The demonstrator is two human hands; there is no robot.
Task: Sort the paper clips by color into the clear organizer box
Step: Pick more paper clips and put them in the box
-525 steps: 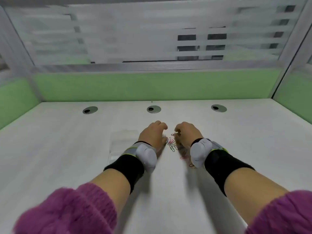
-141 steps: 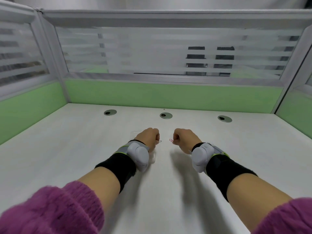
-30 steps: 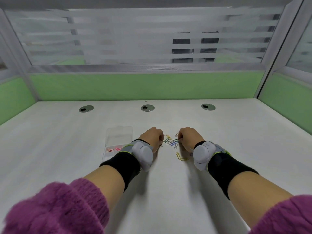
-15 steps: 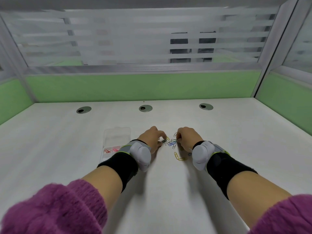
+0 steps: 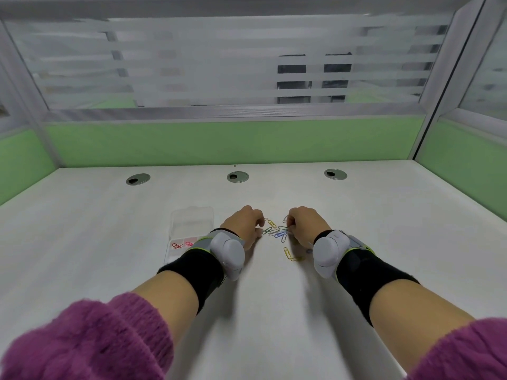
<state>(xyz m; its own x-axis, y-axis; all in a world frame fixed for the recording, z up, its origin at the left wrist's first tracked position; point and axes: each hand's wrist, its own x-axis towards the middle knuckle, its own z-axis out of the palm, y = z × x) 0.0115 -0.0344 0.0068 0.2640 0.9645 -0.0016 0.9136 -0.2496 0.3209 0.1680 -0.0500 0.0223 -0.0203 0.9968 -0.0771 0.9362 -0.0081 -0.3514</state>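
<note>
Coloured paper clips (image 5: 276, 232) between curled left hand (image 5: 245, 225) and right hand (image 5: 305, 224), grip state unclear; bare desk (image 5: 384, 215) around.

Both forearms are bare between sleeve and wrist. The sleeves (image 5: 82, 341) are fuzzy magenta-purple knit, pushed up and bunched at the 7 and 5 o'clock corners. Each wrist carries a wide black fabric band (image 5: 196, 270) with a thin yellow-green edge toward the hand. On the left band sits a rounded pale-grey pod (image 5: 230, 252) with a smooth two-lobed shell and a grey strap section beside it at 10 o'clock. The right band (image 5: 367, 272) bears a matching grey pod (image 5: 327, 250), with a grey strap piece at its 3 o'clock. The left hand (image 5: 244, 226) and right hand (image 5: 304, 223) are ungloved, with no rings that show.
</note>
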